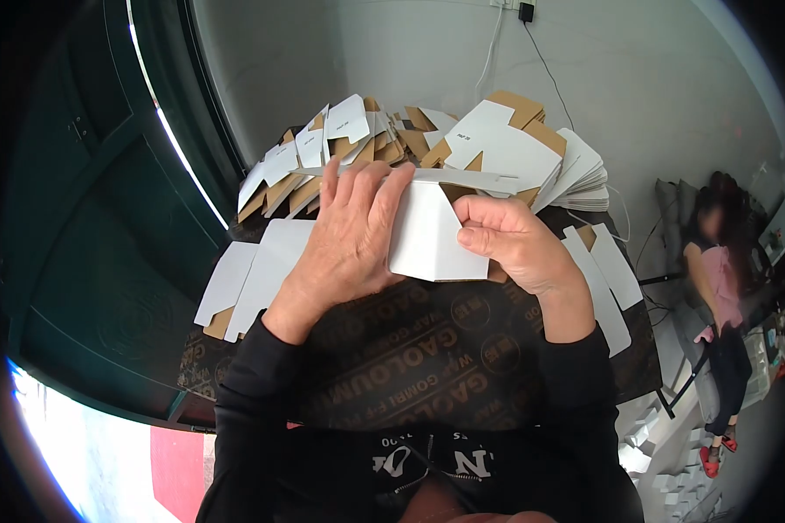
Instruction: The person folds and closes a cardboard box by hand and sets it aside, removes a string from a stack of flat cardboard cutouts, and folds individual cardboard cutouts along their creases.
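Between my hands, above the dark printed tabletop [392,349], is a white cardboard box [432,231], partly folded up, with brown inner card showing at its edges. My left hand [353,222] wraps round its left side, fingers over the top edge. With thumb and fingers my right hand [510,235] pinches a panel on the box's right side. Flat white box blanks [275,253] lie left of my left hand. More blanks [610,279] lie beyond my right wrist. The box's far side is mostly hidden.
Stacks of folded white and brown blanks [506,144] line the back of the table, with another pile [344,122] at back left. A dark green door [105,235] stands left. At right a person [720,279] sits; small white boxes [685,488] lie on the floor.
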`<state>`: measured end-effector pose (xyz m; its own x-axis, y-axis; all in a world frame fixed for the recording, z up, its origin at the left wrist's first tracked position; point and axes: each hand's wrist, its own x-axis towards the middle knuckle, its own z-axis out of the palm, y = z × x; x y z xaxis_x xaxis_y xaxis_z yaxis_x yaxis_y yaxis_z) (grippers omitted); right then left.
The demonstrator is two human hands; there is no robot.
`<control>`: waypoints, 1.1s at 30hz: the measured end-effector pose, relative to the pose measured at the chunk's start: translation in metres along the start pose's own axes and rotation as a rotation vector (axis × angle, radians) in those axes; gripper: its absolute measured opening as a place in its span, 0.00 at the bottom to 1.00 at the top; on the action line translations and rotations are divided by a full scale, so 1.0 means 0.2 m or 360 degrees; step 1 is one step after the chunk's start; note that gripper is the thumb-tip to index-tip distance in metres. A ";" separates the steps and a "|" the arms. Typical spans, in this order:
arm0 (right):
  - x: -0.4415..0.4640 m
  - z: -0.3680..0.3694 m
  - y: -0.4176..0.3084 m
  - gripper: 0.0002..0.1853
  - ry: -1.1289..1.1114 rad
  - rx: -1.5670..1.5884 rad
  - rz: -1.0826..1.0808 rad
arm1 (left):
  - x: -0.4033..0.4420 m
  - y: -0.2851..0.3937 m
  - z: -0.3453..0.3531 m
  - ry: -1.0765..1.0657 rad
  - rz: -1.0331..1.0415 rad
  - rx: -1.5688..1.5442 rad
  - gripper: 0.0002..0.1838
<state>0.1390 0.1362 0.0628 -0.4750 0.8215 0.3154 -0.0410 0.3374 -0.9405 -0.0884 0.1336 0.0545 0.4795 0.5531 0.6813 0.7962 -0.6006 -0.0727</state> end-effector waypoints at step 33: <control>0.04 0.19 0.13 0.08 0.0433 -0.0990 -0.0321 | 0.00 0.07 0.17 0.0471 0.0060 0.0291 0.29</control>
<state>0.1015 0.1332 0.0366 -0.2712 0.7737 0.5725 0.4435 0.6284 -0.6391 -0.0651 0.1445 0.0291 0.4033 0.3251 0.8554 0.8457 -0.4893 -0.2128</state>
